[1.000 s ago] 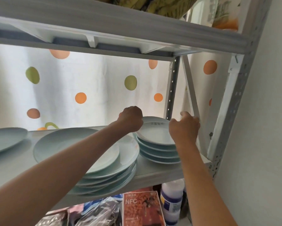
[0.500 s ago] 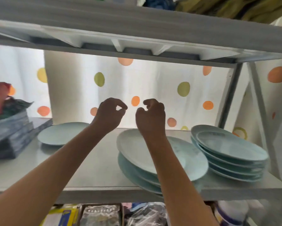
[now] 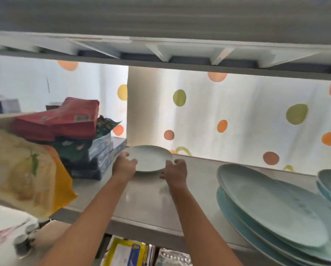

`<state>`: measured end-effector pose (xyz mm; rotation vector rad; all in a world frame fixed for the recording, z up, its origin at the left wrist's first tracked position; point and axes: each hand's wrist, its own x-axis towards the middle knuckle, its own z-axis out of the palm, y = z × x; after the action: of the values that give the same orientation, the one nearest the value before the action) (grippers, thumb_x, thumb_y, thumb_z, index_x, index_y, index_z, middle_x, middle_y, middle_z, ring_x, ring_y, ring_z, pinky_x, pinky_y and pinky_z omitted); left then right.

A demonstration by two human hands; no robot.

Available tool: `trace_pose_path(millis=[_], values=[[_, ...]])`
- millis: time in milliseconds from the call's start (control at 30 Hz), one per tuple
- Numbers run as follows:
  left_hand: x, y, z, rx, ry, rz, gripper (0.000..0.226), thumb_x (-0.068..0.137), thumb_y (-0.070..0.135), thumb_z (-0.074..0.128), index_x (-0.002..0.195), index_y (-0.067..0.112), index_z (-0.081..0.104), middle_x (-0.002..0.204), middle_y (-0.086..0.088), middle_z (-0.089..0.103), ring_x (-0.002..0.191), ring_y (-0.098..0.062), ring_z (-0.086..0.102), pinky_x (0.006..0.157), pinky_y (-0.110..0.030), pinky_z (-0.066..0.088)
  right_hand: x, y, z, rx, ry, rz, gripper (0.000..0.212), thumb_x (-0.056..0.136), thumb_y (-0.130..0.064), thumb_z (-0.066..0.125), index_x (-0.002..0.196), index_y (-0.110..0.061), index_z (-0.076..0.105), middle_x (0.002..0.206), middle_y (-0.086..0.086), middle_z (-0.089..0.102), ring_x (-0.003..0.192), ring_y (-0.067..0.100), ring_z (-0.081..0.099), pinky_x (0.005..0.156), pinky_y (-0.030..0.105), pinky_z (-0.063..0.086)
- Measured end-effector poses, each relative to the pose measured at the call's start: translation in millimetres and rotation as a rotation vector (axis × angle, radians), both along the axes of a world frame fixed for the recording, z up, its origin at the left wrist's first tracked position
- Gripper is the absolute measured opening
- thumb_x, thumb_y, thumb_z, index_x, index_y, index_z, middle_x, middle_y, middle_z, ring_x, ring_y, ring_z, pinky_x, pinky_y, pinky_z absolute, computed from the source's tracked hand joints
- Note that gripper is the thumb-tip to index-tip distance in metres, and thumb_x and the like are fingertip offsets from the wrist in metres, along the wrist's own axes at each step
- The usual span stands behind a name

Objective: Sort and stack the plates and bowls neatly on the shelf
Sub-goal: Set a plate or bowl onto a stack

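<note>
Both forearms are bare from the lower edge of the view up to the wrists, with no sleeve showing. The left hand (image 3: 124, 166) and the right hand (image 3: 175, 172) are bare, without gloves, rings or a watch.

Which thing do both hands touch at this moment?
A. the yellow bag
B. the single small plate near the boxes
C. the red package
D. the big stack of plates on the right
B: the left hand and the right hand each hold one side of the small plate.
</note>
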<state>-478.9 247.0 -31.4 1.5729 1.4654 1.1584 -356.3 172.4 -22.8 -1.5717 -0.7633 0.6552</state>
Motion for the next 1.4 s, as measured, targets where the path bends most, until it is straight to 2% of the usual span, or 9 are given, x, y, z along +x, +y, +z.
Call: trace_pose_path(millis=[100, 267, 333, 467, 533, 600, 667, 900, 1400], values=[[7.4, 14.7, -7.2, -0.016, -0.056, 0.118, 0.047, 0.09, 0.012, 0.061, 0.134, 0.006, 0.048, 0.138, -0.021, 0.048, 0.121, -0.037, 0.051, 0.101, -0.042, 0.043, 6.1, 7.7, -6.9, -0.046, 0.137, 0.036, 0.022, 0.096, -0.02, 0.049, 0.086, -0.001, 0.051, 0.07, 0.018, 0.061, 0.051, 0.031, 0.065, 0.056, 0.044, 0.058], [21.5, 23.6, -16.0, -0.037, 0.055, 0.26, 0.061, 0.086, 0.001, 0.057, 0.14, -0.004, 0.03, 0.145, -0.028, 0.027, 0.117, -0.05, 0.049, 0.099, -0.047, 0.041, 12.8, 20.1, -16.6, -0.032, 0.162, 0.059, 0.029, 0.097, -0.019, 0.05, 0.099, 0.008, 0.058, 0.067, 0.021, 0.065, 0.043, 0.028, 0.063, 0.054, 0.041, 0.058], [20.3, 28.1, -20.1, -0.051, 0.103, 0.269, 0.065, 0.085, 0.0, 0.056, 0.142, -0.007, 0.025, 0.14, -0.031, 0.035, 0.118, -0.049, 0.049, 0.096, -0.048, 0.043, 13.1, 22.0, -20.8, -0.034, 0.119, 0.052, 0.028, 0.096, -0.02, 0.051, 0.098, 0.007, 0.06, 0.073, 0.024, 0.068, 0.045, 0.027, 0.064, 0.05, 0.037, 0.057], [9.3, 37.7, -25.2, 0.004, 0.035, 0.292, 0.045, 0.078, 0.0, 0.062, 0.119, -0.012, 0.048, 0.121, -0.032, 0.056, 0.111, -0.047, 0.055, 0.092, -0.046, 0.049, 16.3, 25.1, -24.6, -0.028, 0.111, 0.069, 0.026, 0.094, -0.023, 0.055, 0.095, 0.002, 0.063, 0.08, 0.024, 0.071, 0.05, 0.028, 0.066, 0.048, 0.031, 0.057], [6.8, 37.9, -25.8, 0.053, -0.016, 0.291, 0.041, 0.075, -0.001, 0.061, 0.115, -0.009, 0.052, 0.115, -0.03, 0.061, 0.107, -0.045, 0.058, 0.092, -0.047, 0.05, 18.8, 24.7, -24.2, -0.03, 0.181, 0.081, 0.024, 0.093, -0.021, 0.058, 0.092, 0.002, 0.062, 0.084, 0.027, 0.071, 0.051, 0.03, 0.068, 0.051, 0.038, 0.059], [8.0, 32.8, -24.2, 0.108, -0.072, 0.28, 0.052, 0.076, -0.002, 0.058, 0.126, -0.003, 0.047, 0.117, -0.024, 0.062, 0.109, -0.042, 0.059, 0.094, -0.046, 0.049, 23.0, 25.2, -23.8, -0.03, 0.269, 0.078, 0.019, 0.091, -0.015, 0.061, 0.092, 0.003, 0.06, 0.085, 0.028, 0.071, 0.053, 0.033, 0.07, 0.06, 0.054, 0.06], [10.4, 24.4, -21.4, 0.166, -0.133, 0.275, 0.066, 0.078, -0.005, 0.056, 0.14, 0.003, 0.035, 0.122, -0.019, 0.061, 0.112, -0.038, 0.058, 0.096, -0.043, 0.047, 25.9, 25.8, -23.8, -0.014, 0.338, 0.082, 0.015, 0.089, -0.007, 0.062, 0.092, 0.007, 0.061, 0.088, 0.029, 0.071, 0.056, 0.032, 0.071, 0.064, 0.058, 0.059], [14.1, 11.1, -15.4, 0.411, -0.171, 0.215, 0.062, 0.08, -0.008, 0.056, 0.137, 0.01, 0.041, 0.133, -0.014, 0.054, 0.118, -0.03, 0.056, 0.099, -0.042, 0.047, 27.1, 19.1, -21.4, 0.086, 0.368, 0.041, 0.019, 0.081, 0.008, 0.055, 0.099, 0.01, 0.061, 0.09, 0.029, 0.07, 0.062, 0.03, 0.07, 0.047, 0.026, 0.055], [15.9, 4.1, -14.1, 0.531, -0.183, 0.147, 0.056, 0.078, 0.002, 0.071, 0.128, 0.013, 0.048, 0.126, -0.009, 0.055, 0.111, -0.027, 0.057, 0.096, -0.045, 0.05, 22.9, 10.3, -11.5, 0.178, 0.38, -0.061, 0.029, 0.08, 0.007, 0.051, 0.107, 0.001, 0.059, 0.081, 0.019, 0.071, 0.058, 0.021, 0.067, 0.051, 0.029, 0.056]])
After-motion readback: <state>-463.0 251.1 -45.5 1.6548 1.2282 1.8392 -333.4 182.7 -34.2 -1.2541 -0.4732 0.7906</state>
